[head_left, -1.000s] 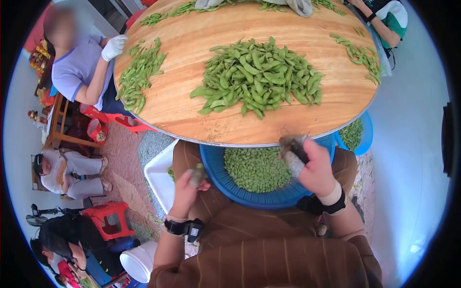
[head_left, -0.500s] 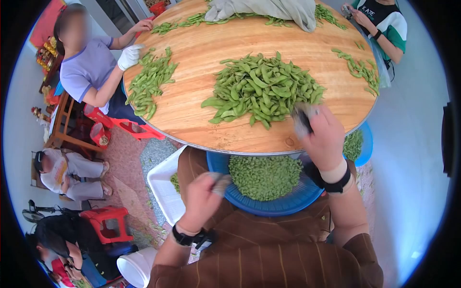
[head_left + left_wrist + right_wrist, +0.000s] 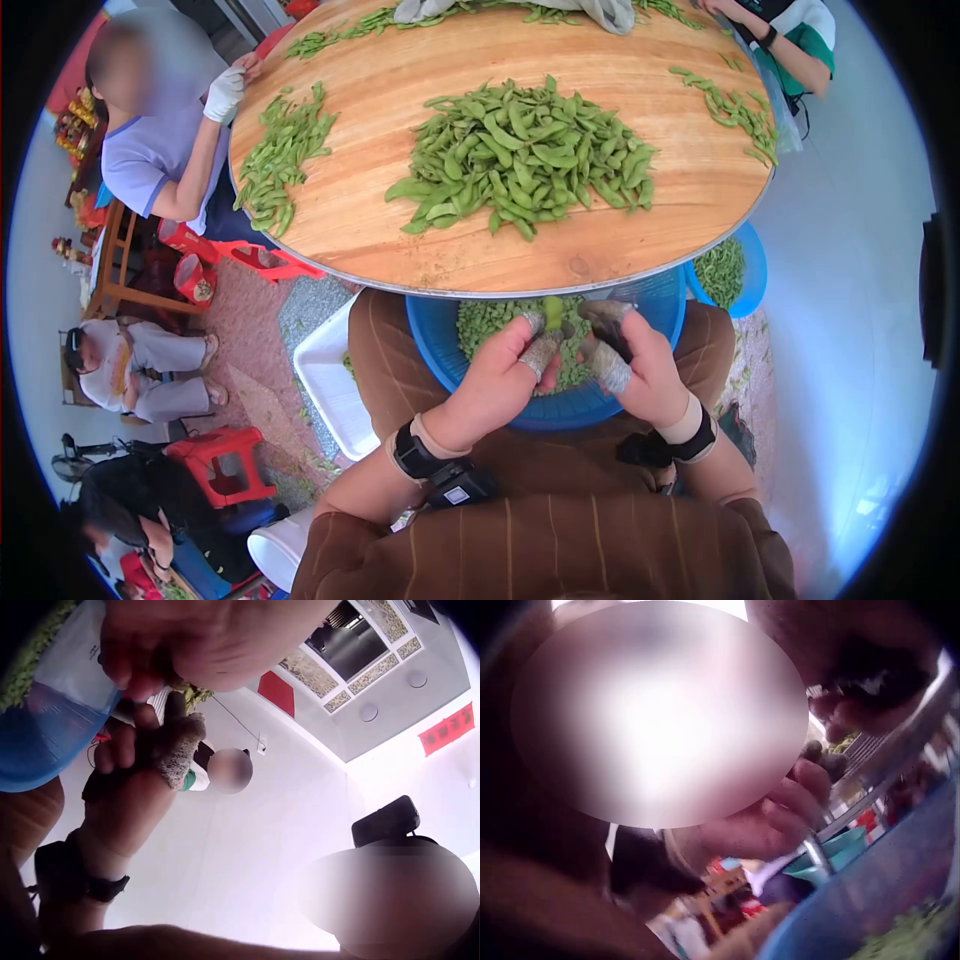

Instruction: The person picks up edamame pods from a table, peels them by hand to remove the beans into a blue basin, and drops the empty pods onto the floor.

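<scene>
Both hands are close together over a blue basket (image 3: 440, 345) of shelled green beans (image 3: 480, 322). My left hand (image 3: 500, 375) pinches a green pod (image 3: 553, 312) between wrapped thumb and finger. The right hand (image 3: 645, 370), its thumb and finger also wrapped, has its fingertips bent toward each other just right of the pod; whether they hold anything is hidden. Above them on the round wooden table (image 3: 360, 220) lies a heap of green pods (image 3: 530, 155). In the left wrist view the right hand (image 3: 135, 795) appears beside the left hand (image 3: 225, 637).
Smaller pod piles (image 3: 285, 150) lie along the table's rim, with a grey cloth (image 3: 600, 12) at the far side. A white tray (image 3: 330, 380) stands left of my legs, another blue basket (image 3: 735, 290) at right. A gloved person (image 3: 165, 150) sits at left.
My right hand has come back from the edge of the pod heap to above the basket. The left hand has moved right and up to meet it, and a pod now shows at its fingertips.
</scene>
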Motion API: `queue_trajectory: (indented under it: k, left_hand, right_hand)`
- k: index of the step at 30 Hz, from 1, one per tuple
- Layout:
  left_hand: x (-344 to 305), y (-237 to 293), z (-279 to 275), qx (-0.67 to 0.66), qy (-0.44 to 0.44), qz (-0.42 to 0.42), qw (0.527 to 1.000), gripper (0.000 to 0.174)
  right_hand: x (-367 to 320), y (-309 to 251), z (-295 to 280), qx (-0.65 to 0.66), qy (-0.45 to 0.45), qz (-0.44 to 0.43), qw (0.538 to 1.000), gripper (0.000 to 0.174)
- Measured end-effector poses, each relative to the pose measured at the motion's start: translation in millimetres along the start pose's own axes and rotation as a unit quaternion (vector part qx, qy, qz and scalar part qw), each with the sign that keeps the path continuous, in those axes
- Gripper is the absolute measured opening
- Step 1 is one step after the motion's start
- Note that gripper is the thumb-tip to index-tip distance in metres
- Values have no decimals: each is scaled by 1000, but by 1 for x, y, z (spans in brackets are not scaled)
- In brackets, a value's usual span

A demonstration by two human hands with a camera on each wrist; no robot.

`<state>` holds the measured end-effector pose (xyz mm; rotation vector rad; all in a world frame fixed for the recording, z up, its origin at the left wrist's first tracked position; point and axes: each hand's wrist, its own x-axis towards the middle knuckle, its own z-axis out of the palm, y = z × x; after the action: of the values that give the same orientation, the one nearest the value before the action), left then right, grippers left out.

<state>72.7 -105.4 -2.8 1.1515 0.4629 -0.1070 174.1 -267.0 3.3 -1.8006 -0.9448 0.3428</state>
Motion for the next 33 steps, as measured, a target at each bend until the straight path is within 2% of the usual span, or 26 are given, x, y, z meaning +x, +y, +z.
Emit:
queue_trajectory:
  k: [2, 3, 7, 9, 12, 13, 14, 15, 17, 18, 20, 21, 22, 23, 24, 25, 26, 27, 28, 29, 30, 31, 33]
  left_hand:
    - [0, -9, -5, 63, -23, 88, 994, 17]
    - [-2, -7, -6, 63, -20, 86, 994, 17]
    - [-7, -2, -15, 114, -37, 66, 991, 18]
    - [-7, -7, -17, 138, -38, 60, 988, 18]
    - [-4, -16, -18, 154, -46, 56, 985, 15]
    - [-3, -15, -17, 283, -15, 180, 942, 14]
    - [-2, -15, -16, 402, 17, 298, 865, 16]
    - [-4, -14, -16, 402, 15, 297, 866, 16]
    - [-9, -8, -18, 563, 18, 270, 781, 22]
    - [-10, -7, -19, 562, 17, 270, 782, 22]
    - [-12, -5, -21, 606, -5, 301, 736, 23]
    - [-11, -6, -23, 605, -6, 300, 737, 23]
    - [-9, -7, -27, 538, -30, 309, 783, 14]
    - [-8, -9, -29, 468, -54, 315, 824, 6]
    - [-10, -10, -32, 467, -53, 314, 825, 6]
    - [-14, -12, -34, 238, -145, 151, 949, 8]
    - [-17, -14, -36, -15, -221, -27, 975, 12]
    - [-18, -23, -35, -16, -219, -28, 975, 12]
    - [-18, -34, -32, -180, -277, -54, 942, 15]
    - [-17, -41, -31, -339, -326, -78, 879, 20]
    - [-16, -42, -30, -340, -325, -79, 879, 20]
    - [-15, -42, -30, -291, -276, -66, 914, 22]
    - [-12, -41, -34, -145, -149, -59, 976, 29]
  right_hand:
    - [5, 5, 1, 72, -105, 82, 989, 36]
    - [6, 4, 2, 27, -127, 56, 990, 39]
    - [7, 4, 4, 19, -140, 40, 989, 42]
    - [8, 3, 1, 107, -172, 128, 971, 45]
    - [6, 5, 1, 170, -183, 168, 954, 43]
    - [5, 5, 2, 171, -182, 170, 953, 43]
    - [5, 3, 2, 235, -182, 198, 934, 42]
    - [4, 3, 2, 297, -180, 225, 910, 41]
    - [3, 8, 3, 313, -196, 214, 904, 41]
    - [2, 10, 4, 328, -214, 200, 898, 41]
    - [0, 15, 7, 323, -219, 193, 900, 41]
    - [-1, 16, 9, 319, -225, 185, 902, 40]
    - [-3, 15, 9, 319, -226, 187, 901, 40]
    - [-5, 13, 8, 402, -232, 229, 856, 39]
    - [-7, 12, 8, 480, -236, 269, 801, 38]
    - [-10, 11, 9, 480, -237, 269, 800, 38]
    - [-13, 10, 11, 528, -254, 259, 768, 38]
    - [-15, 9, 12, 574, -270, 248, 732, 38]
    - [-15, 8, 13, 575, -271, 250, 730, 38]
    - [-15, 7, 15, 569, -267, 253, 735, 38]
    - [-14, 6, 16, 564, -263, 256, 740, 38]
    - [-12, 7, 15, 565, -262, 257, 739, 38]
    - [-7, 9, 13, 468, -230, 307, 796, 37]
